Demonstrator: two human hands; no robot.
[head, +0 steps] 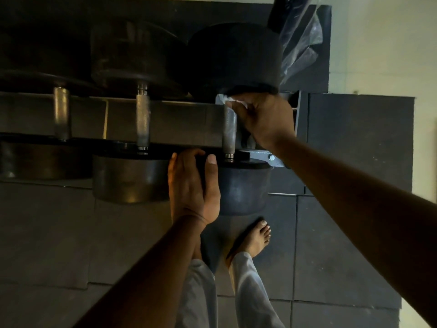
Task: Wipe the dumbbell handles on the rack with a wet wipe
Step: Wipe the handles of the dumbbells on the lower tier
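Rightmost black round-headed dumbbell, sitting across the dark metal rack at its right end, knurled steel handle bare for most of its length. Crumpled white wet wipe pressed at the far end of that handle, right up against the far head. Right hand curled round the wipe there, fingers tucked under the far head. Left hand draped over the near head, fingers bent over its rim, thumb up near the handle's collar. Two more dark dumbbells lined up to the left, handles uncovered. Clear crinkly plastic wrap far right behind the rack. Bare foot and pale grey trouser legs on dark tiled flooring near the bottom.
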